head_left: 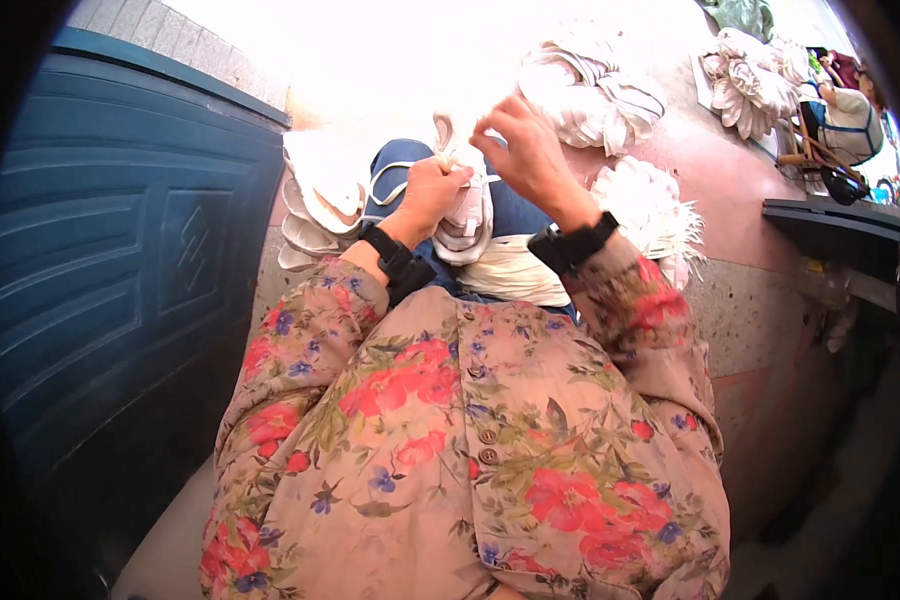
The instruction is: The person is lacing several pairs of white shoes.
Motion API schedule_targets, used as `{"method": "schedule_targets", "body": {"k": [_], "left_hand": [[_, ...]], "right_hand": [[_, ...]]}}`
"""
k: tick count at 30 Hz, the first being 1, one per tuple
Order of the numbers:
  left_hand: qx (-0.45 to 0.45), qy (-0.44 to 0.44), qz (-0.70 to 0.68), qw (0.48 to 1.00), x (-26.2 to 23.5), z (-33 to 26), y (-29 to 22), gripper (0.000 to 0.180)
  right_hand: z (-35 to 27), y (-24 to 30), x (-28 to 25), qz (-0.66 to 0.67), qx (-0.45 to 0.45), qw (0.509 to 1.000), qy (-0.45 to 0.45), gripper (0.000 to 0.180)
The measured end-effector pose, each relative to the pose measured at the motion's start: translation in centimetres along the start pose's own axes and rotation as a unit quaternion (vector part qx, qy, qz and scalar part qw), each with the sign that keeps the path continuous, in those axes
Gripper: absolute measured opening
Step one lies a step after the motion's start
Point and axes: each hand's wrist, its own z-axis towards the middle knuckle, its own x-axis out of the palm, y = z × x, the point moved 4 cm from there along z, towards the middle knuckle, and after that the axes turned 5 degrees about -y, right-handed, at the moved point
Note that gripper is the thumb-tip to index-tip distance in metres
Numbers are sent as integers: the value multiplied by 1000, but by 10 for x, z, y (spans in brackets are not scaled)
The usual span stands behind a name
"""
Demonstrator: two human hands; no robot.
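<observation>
A pale pinkish-white shoe upper (464,215) rests on my lap, its rounded end toward me. My left hand (434,192) grips its left side, fingers closed near the lacing area. Just above and to the right, my right hand (526,145) is raised with curled fingers; whatever lies in its fingertips is lost in the glare. A white shoelace (395,168) loops over my blue-clad left knee, left of the shoe upper. A bundle of cream laces (518,272) lies across my lap under my right wrist.
Stacked shoe uppers (315,205) stand at my left beside a blue panelled door (120,230). More piled uppers (595,95) lie ahead on the floor, with a fringed white heap (645,205) by my right knee. A seated person (845,115) is at the far right, near a dark ledge (830,228).
</observation>
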Motion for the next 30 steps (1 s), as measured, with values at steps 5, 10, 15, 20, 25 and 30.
{"method": "schedule_targets", "body": {"k": [5,10,15,20,25,30], "left_hand": [[-45,85,-247,964,0,5,9,10],[-61,125,-280,950,-1,6,7,11],[-43,91,-191,976,-6,7,4,15],[67,-33,9,997,-41,8,-13,24],[61,-179,-171,967,-165,5,-6,29],[15,-302,-227,926,-313,-17,40,34]], "right_hand": [[-63,-26,19,-1,143,985,100,13],[-72,-37,39,54,210,971,103,14],[-68,-37,46,34,99,986,133,11],[-89,-35,9,-179,-17,958,222,6],[-187,-93,-86,-285,76,922,250,13],[-291,-130,-142,-324,211,872,300,19]]}}
